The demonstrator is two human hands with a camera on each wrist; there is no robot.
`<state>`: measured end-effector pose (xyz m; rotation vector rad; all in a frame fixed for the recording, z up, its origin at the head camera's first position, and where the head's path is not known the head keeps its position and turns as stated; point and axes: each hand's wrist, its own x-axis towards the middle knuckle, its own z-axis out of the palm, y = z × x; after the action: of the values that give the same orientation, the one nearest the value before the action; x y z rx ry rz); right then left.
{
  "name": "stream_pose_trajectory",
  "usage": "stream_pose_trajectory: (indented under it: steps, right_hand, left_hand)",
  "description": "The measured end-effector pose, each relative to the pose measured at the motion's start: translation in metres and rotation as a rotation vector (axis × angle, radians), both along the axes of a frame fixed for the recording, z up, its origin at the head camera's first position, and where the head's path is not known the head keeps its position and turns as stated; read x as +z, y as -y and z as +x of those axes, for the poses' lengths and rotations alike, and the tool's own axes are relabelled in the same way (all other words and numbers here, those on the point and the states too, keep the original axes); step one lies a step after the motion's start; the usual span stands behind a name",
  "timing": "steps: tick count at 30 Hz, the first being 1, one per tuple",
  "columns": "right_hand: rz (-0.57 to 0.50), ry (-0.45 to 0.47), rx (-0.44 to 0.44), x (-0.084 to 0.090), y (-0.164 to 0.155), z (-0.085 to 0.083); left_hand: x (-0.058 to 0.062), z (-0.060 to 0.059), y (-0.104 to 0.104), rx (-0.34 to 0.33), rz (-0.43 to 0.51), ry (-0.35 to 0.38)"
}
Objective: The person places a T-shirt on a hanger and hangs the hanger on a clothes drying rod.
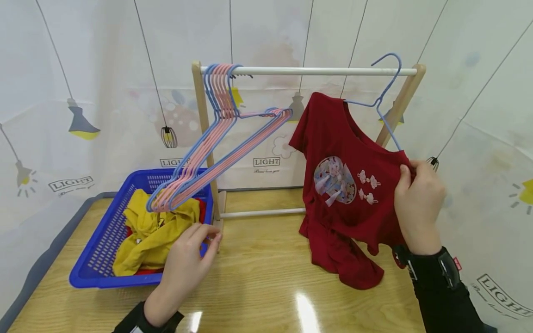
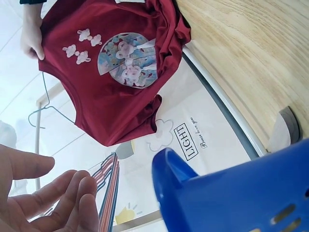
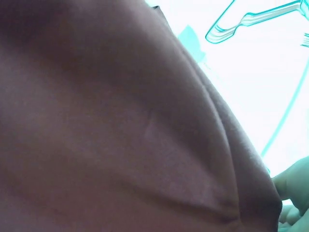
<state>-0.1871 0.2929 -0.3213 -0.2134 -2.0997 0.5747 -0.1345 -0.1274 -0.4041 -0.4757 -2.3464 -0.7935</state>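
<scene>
The right hand (image 1: 418, 203) pinched the shoulder of a dark red T-shirt (image 1: 345, 194), thumb and fingers curled round the cloth where it sat on a blue wire hanger (image 1: 381, 99). The left hand (image 1: 187, 263) hovered relaxed and holding nothing, fingers loosely extended just beside the near corner of the blue plastic basket (image 1: 97, 266). The shirt hung tilted from the hanger with its hem crumpled on the wooden worktop (image 1: 266, 277), its printed front facing out. The hanger's hook stood just above the white rail (image 1: 308, 70) of the small wooden rack, not seated on it as far as the head view showed.

A bunch of pink and blue hangers (image 1: 220, 138) hung at the rail's left end, dipping over the basket, which held a crumpled yellow garment (image 1: 154, 231) over something red.

The step in hand appeared to be hanging the dressed shirt on the rail; that would call for lifting the hanger so the hook drops over the bar and the hem clears the worktop.
</scene>
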Motion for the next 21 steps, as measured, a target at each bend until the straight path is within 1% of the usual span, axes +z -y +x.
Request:
stream_pose_trajectory:
  steps: [4, 9, 16, 21]
  right_hand:
    - [0.002, 0.046, 0.014, -0.007, 0.003, 0.005]
    - [-0.006, 0.077, 0.027, -0.013, 0.006, 0.01]
    - [-0.027, 0.106, -0.042, -0.015, 0.01, 0.017]
    - [-0.019, 0.093, -0.082, -0.017, 0.013, 0.021]
  left_hand:
    - [-0.002, 0.001, 0.002, 0.01, 0.006, 0.02]
    - [-0.007, 0.003, 0.002, 0.011, 0.022, 0.013]
    - [-0.015, 0.006, 0.0, 0.003, 0.047, 0.049]
    - [-0.021, 0.011, -0.001, 0.019, 0.055, 0.05]
